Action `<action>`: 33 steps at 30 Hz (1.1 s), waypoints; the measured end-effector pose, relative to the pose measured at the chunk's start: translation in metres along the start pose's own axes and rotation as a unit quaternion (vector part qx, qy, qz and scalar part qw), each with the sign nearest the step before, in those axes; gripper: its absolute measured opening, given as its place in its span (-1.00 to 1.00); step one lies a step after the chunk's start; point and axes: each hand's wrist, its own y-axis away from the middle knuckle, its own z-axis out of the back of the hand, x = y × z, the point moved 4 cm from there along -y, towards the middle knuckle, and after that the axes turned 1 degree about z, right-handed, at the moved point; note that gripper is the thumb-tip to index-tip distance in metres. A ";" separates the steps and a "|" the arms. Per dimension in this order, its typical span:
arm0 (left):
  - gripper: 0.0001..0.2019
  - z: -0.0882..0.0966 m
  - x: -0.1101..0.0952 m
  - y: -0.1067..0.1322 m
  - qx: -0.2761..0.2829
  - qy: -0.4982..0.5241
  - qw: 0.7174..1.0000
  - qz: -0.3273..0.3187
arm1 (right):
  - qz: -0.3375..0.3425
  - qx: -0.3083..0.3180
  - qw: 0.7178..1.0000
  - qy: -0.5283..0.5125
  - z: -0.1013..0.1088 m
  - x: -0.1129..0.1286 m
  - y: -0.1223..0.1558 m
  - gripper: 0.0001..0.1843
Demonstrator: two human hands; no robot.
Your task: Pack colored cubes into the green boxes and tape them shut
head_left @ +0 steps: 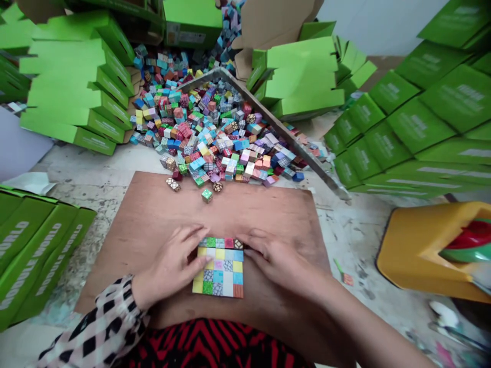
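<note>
Square of small patterned cubes point(220, 271) — packed flat on the brown board point(153, 204), just in front of you. Your left hand point(171, 268) and right hand point(282, 263) — both flat, fingers extended, touching its left and right edges, grasping nothing. Loose cube pile point(215, 122) lies beyond the board. Green boxes point(72, 87) are stacked on either side; a yellow bin point(414, 250) sits at right.
</note>
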 end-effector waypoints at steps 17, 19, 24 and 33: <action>0.09 -0.019 -0.003 0.027 0.138 -0.045 0.988 0.056 | 0.000 -0.052 0.990 0.131 -0.060 0.009 0.021 0.06; 0.16 -0.020 -0.004 0.026 0.145 -0.059 0.986 0.054 | 0.034 -0.079 0.978 0.188 -0.058 0.007 0.018 0.14; 0.08 -0.022 -0.013 0.020 0.164 -0.087 0.982 -0.042 | 0.202 -0.131 0.915 0.323 -0.056 0.019 0.012 0.07; -0.18 -0.038 -0.008 0.023 0.092 -0.177 0.972 -0.126 | 0.230 -0.209 0.866 0.393 -0.081 -0.006 0.006 -0.15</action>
